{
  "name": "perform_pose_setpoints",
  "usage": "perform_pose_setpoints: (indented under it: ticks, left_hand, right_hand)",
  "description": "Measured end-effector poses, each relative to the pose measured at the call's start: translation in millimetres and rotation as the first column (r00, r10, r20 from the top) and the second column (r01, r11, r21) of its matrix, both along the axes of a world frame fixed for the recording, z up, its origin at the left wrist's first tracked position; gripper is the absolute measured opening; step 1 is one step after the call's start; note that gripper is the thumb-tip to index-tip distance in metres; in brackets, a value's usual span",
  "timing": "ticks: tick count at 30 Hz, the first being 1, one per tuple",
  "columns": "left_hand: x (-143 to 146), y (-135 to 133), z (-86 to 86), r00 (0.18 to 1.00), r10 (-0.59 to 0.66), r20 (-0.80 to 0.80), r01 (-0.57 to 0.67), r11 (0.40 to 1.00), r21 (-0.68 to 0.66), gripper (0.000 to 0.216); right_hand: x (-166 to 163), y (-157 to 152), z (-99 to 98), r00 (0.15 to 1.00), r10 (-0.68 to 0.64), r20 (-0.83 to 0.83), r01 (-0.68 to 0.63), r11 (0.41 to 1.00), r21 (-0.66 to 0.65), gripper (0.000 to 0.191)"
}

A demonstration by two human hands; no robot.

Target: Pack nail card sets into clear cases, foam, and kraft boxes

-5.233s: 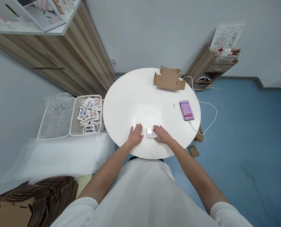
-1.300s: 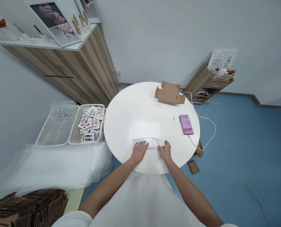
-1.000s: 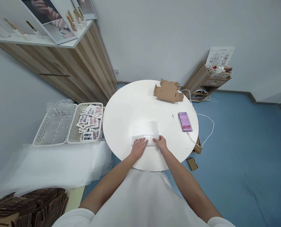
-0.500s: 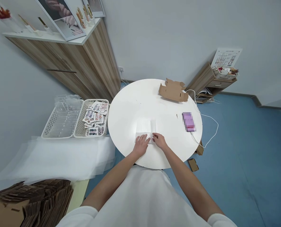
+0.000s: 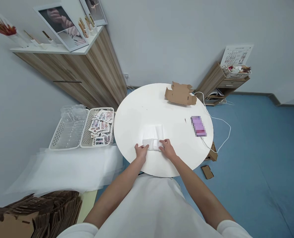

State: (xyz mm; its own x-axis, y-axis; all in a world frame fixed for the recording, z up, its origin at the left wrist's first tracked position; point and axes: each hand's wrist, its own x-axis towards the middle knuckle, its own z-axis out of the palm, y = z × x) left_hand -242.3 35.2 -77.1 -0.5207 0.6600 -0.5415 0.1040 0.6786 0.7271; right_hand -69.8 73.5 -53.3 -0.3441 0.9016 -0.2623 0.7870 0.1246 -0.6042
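Observation:
A thin white wrapping sheet (image 5: 152, 131) lies partly folded on the round white table (image 5: 134, 109). Its near end forms a flat folded bundle, and whatever may be inside is hidden. My left hand (image 5: 141, 152) grips the bundle's left near corner, thumb on top and fingers at the edge. At the right edge, my right hand (image 5: 167, 149) pinches the folded side strip of the same sheet between thumb and fingers.
An unfolded brown cardboard box (image 5: 181, 94) sits at the table's back right, near a purple blurred phone-like item (image 5: 198, 126) with a white cable. Left are a basket of nail-set cards (image 5: 101, 125), a basket of clear plastic trays (image 5: 71, 132), white sheets (image 5: 75, 168) and stacked cardboard (image 5: 55, 211).
My left hand has gone from lying flat on the bundle to gripping its left corner. My right hand stays at the right edge, slightly shifted. The view has moved a little.

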Motion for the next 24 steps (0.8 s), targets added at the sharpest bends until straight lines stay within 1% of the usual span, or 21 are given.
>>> perform_pose_setpoints:
  ticks: [2, 5, 8, 10, 12, 15, 18, 21, 24]
  left_hand:
    - [0, 8, 1.6, 0.998, -0.068, -0.002, 0.068, 0.998, -0.015, 0.052]
    - [-2, 13, 9.0, 0.989, -0.149, 0.020, 0.149, 0.989, -0.004, 0.031]
    - [-1, 14, 19.9, 0.978, -0.207, 0.026, 0.206, 0.978, 0.014, 0.019]
    - [3, 15, 26.4, 0.966, -0.257, 0.004, 0.257, 0.966, 0.038, 0.017]
    - [11, 17, 30.8, 0.943, -0.332, -0.037, 0.334, 0.940, 0.074, 0.016]
    - [27, 22, 33.6, 0.898, -0.426, -0.110, 0.437, 0.893, 0.107, 0.015]
    - [41, 25, 33.6, 0.867, -0.477, -0.146, 0.491, 0.868, 0.080, 0.016]
    - [47, 23, 33.3, 0.843, -0.521, -0.137, 0.531, 0.845, 0.059, 0.021]
    - [45, 21, 33.3, 0.784, -0.593, -0.184, 0.612, 0.788, 0.065, 0.026]
  right_hand:
    - [1, 2, -1.2, 1.000, -0.010, -0.009, 0.010, 1.000, -0.010, 0.040]
    - [1, 5, -3.3, 0.999, -0.033, -0.020, 0.032, 0.999, -0.034, 0.040]
    - [1, 6, -5.0, 0.999, -0.044, -0.024, 0.043, 0.998, -0.044, 0.039]
    - [1, 7, -5.8, 0.998, -0.048, -0.040, 0.047, 0.998, -0.045, 0.039]
    - [0, 8, -6.6, 0.996, -0.058, -0.075, 0.054, 0.997, -0.058, 0.038]
    - [-2, 10, -7.9, 0.987, -0.088, -0.132, 0.072, 0.990, -0.118, 0.037]
    - [-2, 11, -9.0, 0.975, -0.127, -0.180, 0.096, 0.980, -0.174, 0.036]
    - [1, 11, -8.8, 0.961, -0.146, -0.234, 0.096, 0.973, -0.210, 0.041]
    - [7, 12, -6.8, 0.947, -0.144, -0.286, 0.065, 0.961, -0.269, 0.040]
